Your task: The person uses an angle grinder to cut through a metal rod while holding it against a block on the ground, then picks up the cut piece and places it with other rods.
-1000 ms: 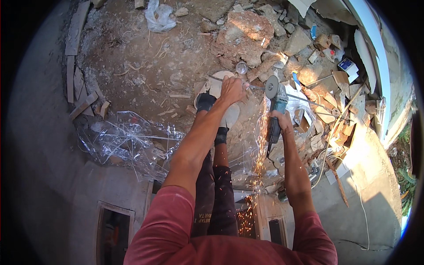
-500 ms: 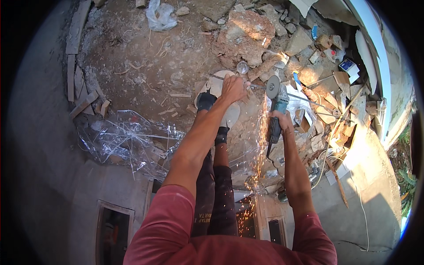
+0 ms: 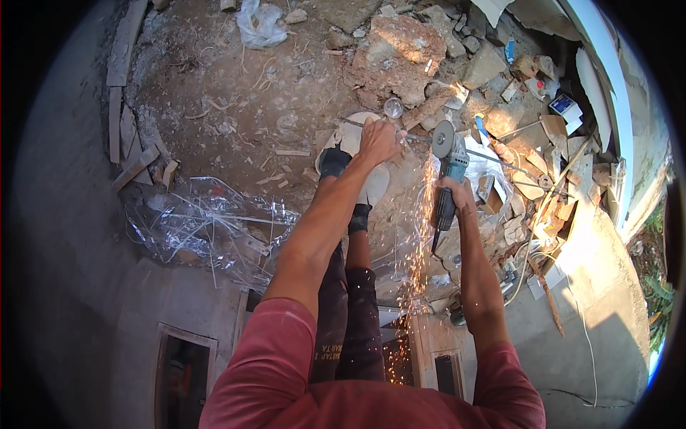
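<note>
Teal grinder [image 3: 454, 169] at a metal rod [image 3: 418, 137], sparks [image 3: 413, 268] trailing back toward the person.
Right hand [image 3: 457, 191] wrapped round grinder body; left hand [image 3: 381, 141] closed on rod, just beside a dark shoe [image 3: 334, 164]. Disc [image 3: 443, 139] right at rod, exact contact unclear. Rod slants over ground [image 3: 236, 136], far end over scrap [image 3: 527, 187] near ground's right edge. Clear plastic [image 3: 214, 222] crumpled at near left corner; boards [image 3: 115, 125] line left edge.

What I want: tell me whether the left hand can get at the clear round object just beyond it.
Probably not without letting go: the left hand looks closed around a thin rod. Otherwise the clear round object lies close, and nothing visible covers it.
</note>
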A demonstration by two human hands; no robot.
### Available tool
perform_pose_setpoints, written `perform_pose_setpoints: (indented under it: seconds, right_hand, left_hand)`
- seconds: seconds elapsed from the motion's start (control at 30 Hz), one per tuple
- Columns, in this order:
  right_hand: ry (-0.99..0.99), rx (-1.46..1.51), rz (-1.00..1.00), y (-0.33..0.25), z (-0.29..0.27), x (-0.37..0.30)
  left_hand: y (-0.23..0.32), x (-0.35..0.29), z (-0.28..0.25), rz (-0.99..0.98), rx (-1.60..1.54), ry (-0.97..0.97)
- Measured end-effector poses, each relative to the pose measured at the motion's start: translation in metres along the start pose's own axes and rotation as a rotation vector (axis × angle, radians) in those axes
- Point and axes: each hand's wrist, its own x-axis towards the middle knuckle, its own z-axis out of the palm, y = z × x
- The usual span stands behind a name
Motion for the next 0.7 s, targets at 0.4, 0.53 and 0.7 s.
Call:
perform_pose_setpoints:
  seconds: [0.4,0.53,0.7]
  right_hand:
    - [0.376,-0.325,-0.266,-0.029,-0.052,-0.085]
    - [0.585,-0.375,-0.443,-0.035,-0.086,-0.123]
    - [0.659,-0.144,-0.34,-0.027,-0.115,-0.158]
  left_hand:
    - [0.0,0.027,-0.023,0.019,0.111,-0.073]
    - [-0.002,0.031,-0.019,0.047,0.171,0.032]
    - [-0.003,0.039,-0.03,0.055,0.208,-0.042]
